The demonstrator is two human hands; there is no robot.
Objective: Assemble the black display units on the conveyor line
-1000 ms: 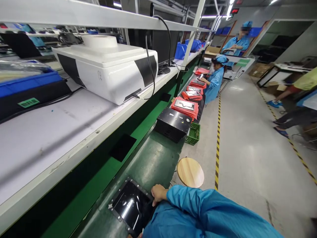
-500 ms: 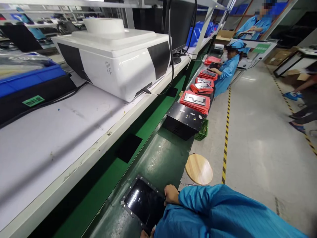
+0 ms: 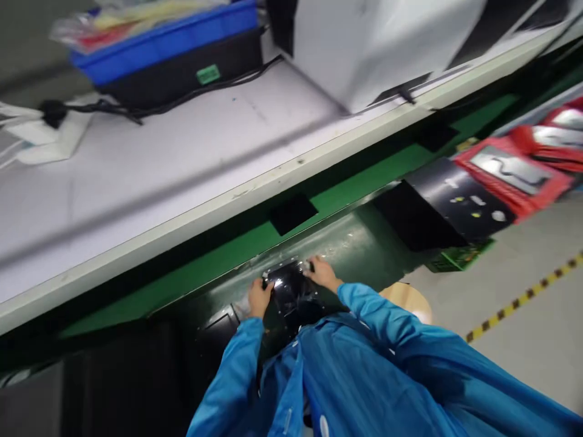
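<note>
A black glossy screen panel [image 3: 290, 285] with a pale metal border dotted with holes lies on the dark green bench, right in front of my body. My left hand [image 3: 259, 298] grips its far left corner, the thumb reaching over the border. At the far right corner, my right hand [image 3: 322, 273] holds the panel with its fingers curled round the edge. Its near part is dim and partly behind my blue smock. A second dark framed panel [image 3: 219, 334] sits left of my left wrist, partly behind my sleeve.
A white shelf [image 3: 182, 164] runs above the bench, bearing a blue bin [image 3: 177, 37] and a white machine [image 3: 359, 54]. To the right stand a black metal box [image 3: 460, 197] and red-wrapped stacks [image 3: 510, 170]. A round wooden stool [image 3: 407, 300] is beside the bench.
My view has swung left and down, so both hands now show at the panel's far corners. Earlier the right hand was at its right edge and the left was mostly out of frame.
</note>
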